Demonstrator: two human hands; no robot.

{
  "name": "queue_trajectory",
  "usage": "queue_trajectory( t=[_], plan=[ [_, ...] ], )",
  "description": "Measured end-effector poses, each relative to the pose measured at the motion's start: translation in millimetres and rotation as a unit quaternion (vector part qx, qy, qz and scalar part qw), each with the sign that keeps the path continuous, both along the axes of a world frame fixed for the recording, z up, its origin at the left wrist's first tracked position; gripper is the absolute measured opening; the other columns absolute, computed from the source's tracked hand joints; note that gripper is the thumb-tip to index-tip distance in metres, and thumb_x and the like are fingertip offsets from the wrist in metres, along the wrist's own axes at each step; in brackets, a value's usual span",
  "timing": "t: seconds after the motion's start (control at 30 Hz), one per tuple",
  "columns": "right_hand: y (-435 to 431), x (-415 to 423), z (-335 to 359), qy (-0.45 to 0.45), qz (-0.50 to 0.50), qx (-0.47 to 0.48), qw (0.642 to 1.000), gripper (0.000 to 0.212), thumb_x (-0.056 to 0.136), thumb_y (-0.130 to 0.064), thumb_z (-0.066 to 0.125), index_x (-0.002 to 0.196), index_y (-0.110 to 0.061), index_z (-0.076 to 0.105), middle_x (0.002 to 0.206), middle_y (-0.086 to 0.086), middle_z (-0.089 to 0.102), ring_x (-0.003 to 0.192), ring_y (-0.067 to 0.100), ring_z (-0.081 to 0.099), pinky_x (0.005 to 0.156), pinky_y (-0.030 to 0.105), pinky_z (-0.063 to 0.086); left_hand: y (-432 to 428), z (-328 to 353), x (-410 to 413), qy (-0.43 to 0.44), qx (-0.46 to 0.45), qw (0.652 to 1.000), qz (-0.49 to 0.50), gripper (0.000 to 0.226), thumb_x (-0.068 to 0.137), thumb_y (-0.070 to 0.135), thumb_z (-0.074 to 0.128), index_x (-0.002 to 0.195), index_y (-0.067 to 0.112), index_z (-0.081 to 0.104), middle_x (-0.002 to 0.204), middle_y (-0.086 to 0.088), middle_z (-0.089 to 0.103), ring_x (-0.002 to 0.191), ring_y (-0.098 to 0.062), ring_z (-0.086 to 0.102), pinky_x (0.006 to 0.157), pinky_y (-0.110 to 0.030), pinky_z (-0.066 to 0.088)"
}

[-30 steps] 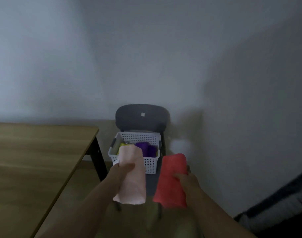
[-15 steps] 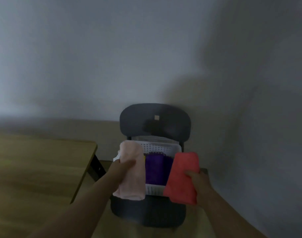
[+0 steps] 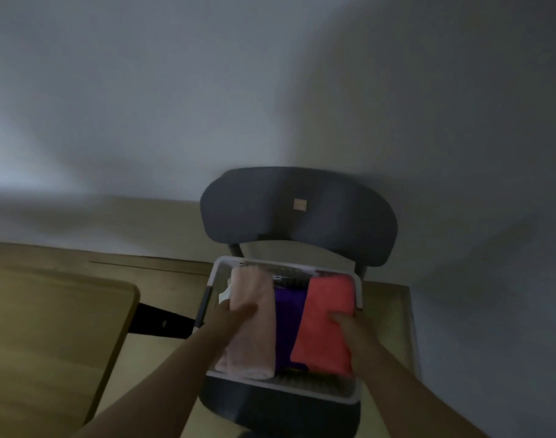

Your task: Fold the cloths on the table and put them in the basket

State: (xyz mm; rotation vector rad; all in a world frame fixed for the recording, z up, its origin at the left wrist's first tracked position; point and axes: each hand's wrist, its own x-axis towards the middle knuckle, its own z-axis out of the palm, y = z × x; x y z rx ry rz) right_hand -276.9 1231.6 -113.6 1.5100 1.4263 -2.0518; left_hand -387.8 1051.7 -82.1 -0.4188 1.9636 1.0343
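A white perforated basket stands on the seat of a dark grey chair. My left hand grips a folded pale pink cloth, held over the basket's left side. My right hand grips a folded red cloth over the basket's right side. Between the two cloths a folded purple cloth lies inside the basket. Whether the held cloths touch the basket's contents is not visible.
A wooden table with a black leg bracket stands to the left of the chair. Grey walls meet in a corner behind the chair. Wooden floor shows to the right of the basket.
I have stepped closer to the chair. Both hands have carried the pink and red cloths forward and down, from in front of the basket to over its inside.
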Motion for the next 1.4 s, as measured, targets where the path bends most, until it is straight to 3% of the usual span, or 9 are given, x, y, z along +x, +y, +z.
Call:
queue_trajectory(
  t=[0.43, 0.63, 0.77, 0.83, 0.93, 1.03, 1.13, 1.27, 1.4],
  plan=[
    [-12.0, -38.6, -49.4, -0.035, 0.021, -0.145, 0.989, 0.024, 0.084, -0.004, 0.055, 0.103, -0.020, 0.057, 0.101, 0.013, 0.064, 0.093, 0.032, 0.060, 0.085, 0.044, 0.050, -12.8, -81.0, -41.1, -0.047, 0.003, 0.998, 0.032, 0.041, 0.091, 0.012, 0.058, 0.128, 0.014, 0.040, 0.115, -0.017, 0.056, 0.103, -0.036, 0.056, 0.086, -0.045, 0.048],
    [-35.3, -46.9, -86.9, -0.100, 0.059, -0.059, 0.992, 0.044, 0.090, -0.013, 0.051, 0.134, -0.012, 0.047, 0.120, 0.013, 0.059, 0.106, 0.030, 0.058, 0.096, 0.047, 0.047, -2.0, -109.6, -20.9, 0.158, -0.146, 0.973, -0.089, 0.040, 0.092, 0.012, 0.049, 0.129, 0.000, 0.038, 0.125, -0.018, 0.050, 0.112, -0.036, 0.051, 0.084, -0.033, 0.041],
    [-43.9, -44.1, -89.5, -0.142, 0.094, 0.086, 0.982, 0.048, 0.088, -0.017, 0.054, 0.133, -0.011, 0.040, 0.110, 0.008, 0.055, 0.096, 0.026, 0.057, 0.087, 0.038, 0.049, -9.8, -108.4, -5.0, 0.327, -0.191, 0.897, -0.227, 0.074, 0.083, 0.004, 0.051, 0.148, 0.014, 0.017, 0.146, -0.022, 0.029, 0.132, -0.040, 0.034, 0.099, -0.053, 0.042],
    [-44.6, -41.9, -84.8, -0.165, 0.160, 0.224, 0.947, 0.064, 0.084, -0.021, 0.062, 0.140, -0.014, 0.032, 0.123, 0.011, 0.049, 0.106, 0.028, 0.055, 0.088, 0.038, 0.049, -18.2, -112.9, -4.5, 0.423, -0.185, 0.809, -0.363, 0.080, 0.078, 0.012, 0.045, 0.150, 0.016, 0.011, 0.146, -0.022, 0.031, 0.138, -0.038, 0.025, 0.106, -0.054, 0.033],
    [-43.5, -39.1, -79.6, -0.125, 0.388, 0.453, 0.793, 0.096, 0.048, -0.025, 0.087, 0.134, -0.022, 0.043, 0.125, 0.015, 0.054, 0.101, 0.034, 0.061, 0.076, 0.041, 0.056, -26.1, -117.3, -3.4, 0.401, -0.189, 0.743, -0.502, 0.089, 0.072, 0.031, 0.045, 0.151, 0.019, 0.004, 0.146, -0.014, 0.030, 0.141, -0.035, 0.015, 0.112, -0.048, 0.009],
    [-47.1, -45.6, -73.3, -0.050, 0.573, 0.448, 0.684, 0.107, 0.045, -0.034, 0.088, 0.138, -0.027, 0.036, 0.144, 0.017, 0.040, 0.123, 0.043, 0.047, 0.089, 0.051, 0.049, -37.7, -127.3, -11.2, 0.328, -0.201, 0.725, -0.571, 0.113, 0.060, 0.062, 0.048, 0.150, 0.014, -0.003, 0.140, -0.012, 0.041, 0.132, -0.036, 0.031, 0.104, -0.052, 0.032],
    [-40.9, -45.8, -79.3, -0.041, 0.657, 0.345, 0.669, 0.092, 0.086, -0.025, 0.063, 0.149, -0.035, -0.002, 0.157, 0.000, -0.018, 0.144, 0.034, -0.011, 0.115, 0.050, 0.016, -37.6, -129.6, -25.1, 0.261, -0.242, 0.718, -0.598, 0.139, 0.044, 0.079, 0.055, 0.150, 0.007, 0.002, 0.130, -0.014, 0.057, 0.118, -0.038, 0.054, 0.079, -0.046, 0.054],
    [-46.6, -55.0, -86.3, -0.069, 0.660, 0.363, 0.654, 0.093, 0.087, -0.030, 0.061, 0.149, -0.035, -0.008, 0.156, 0.002, -0.023, 0.143, 0.034, -0.015, 0.114, 0.052, 0.011, -20.3, -119.5, -37.3, 0.144, -0.223, 0.701, -0.662, 0.118, 0.076, 0.067, 0.057, 0.146, 0.011, -0.020, 0.155, -0.012, -0.017, 0.141, -0.037, -0.015, 0.114, -0.053, 0.010],
    [-53.1, -59.5, -90.4, -0.079, 0.660, 0.369, 0.650, 0.086, 0.091, -0.030, 0.056, 0.149, -0.031, -0.006, 0.156, 0.004, -0.020, 0.143, 0.035, -0.013, 0.114, 0.053, 0.014, 6.9, -113.8, -61.3, 0.034, -0.251, 0.654, -0.713, 0.119, 0.075, 0.060, 0.065, 0.147, 0.018, -0.020, 0.155, -0.011, -0.021, 0.142, -0.038, -0.017, 0.115, -0.057, 0.009]
  ],
)
